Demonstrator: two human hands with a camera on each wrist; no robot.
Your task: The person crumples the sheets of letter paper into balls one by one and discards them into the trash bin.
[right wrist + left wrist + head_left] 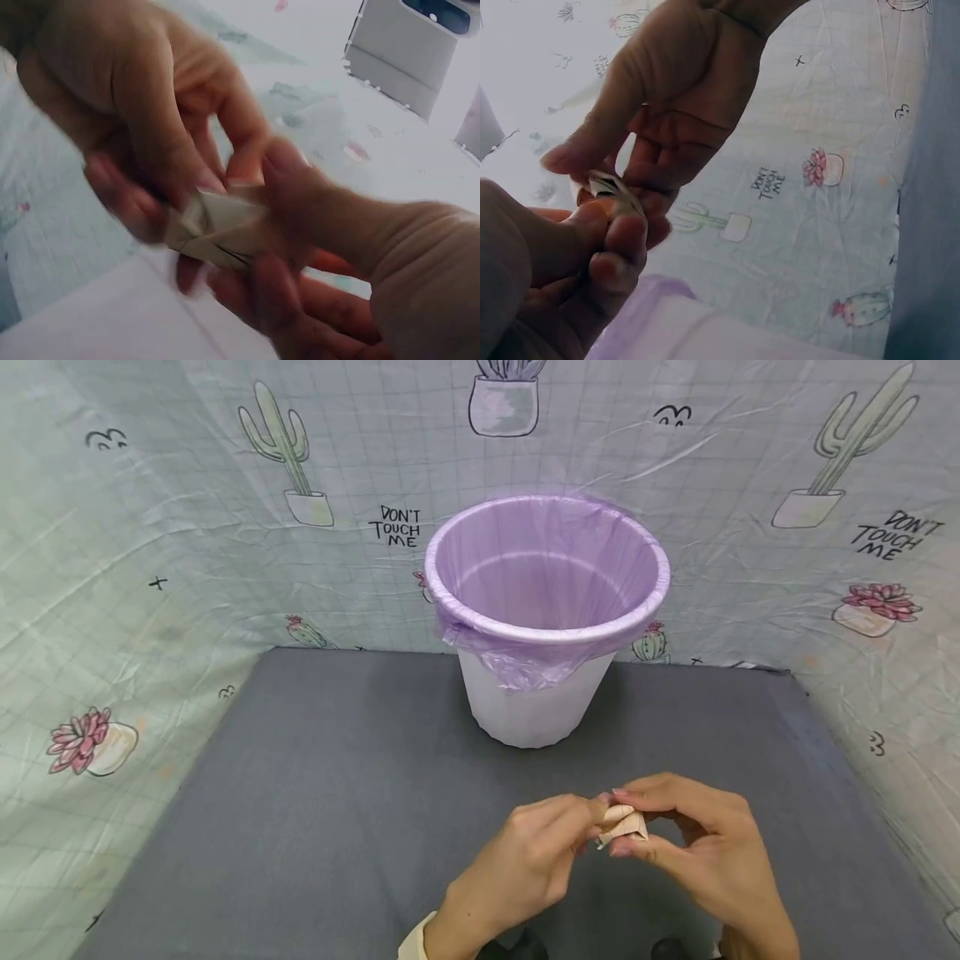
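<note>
A small piece of folded cream paper (628, 827) is held between both hands, just in front of the bin. My left hand (525, 852) pinches its left side with thumb and curled fingers. From the right, my right hand (708, 839) grips the paper between the thumb below and the fingers above. Creased flaps and a dark line show on the folded paper (225, 229) in the right wrist view. Fingers cover much of the paper (619, 191) in the left wrist view.
A white bin (525, 710) lined with a purple plastic bag (547, 635) stands beyond the hands on a grey surface (315, 810). Cactus-printed cloth (360, 452) hangs behind it and along both sides. Dark objects (517, 946) partly show at the lower edge.
</note>
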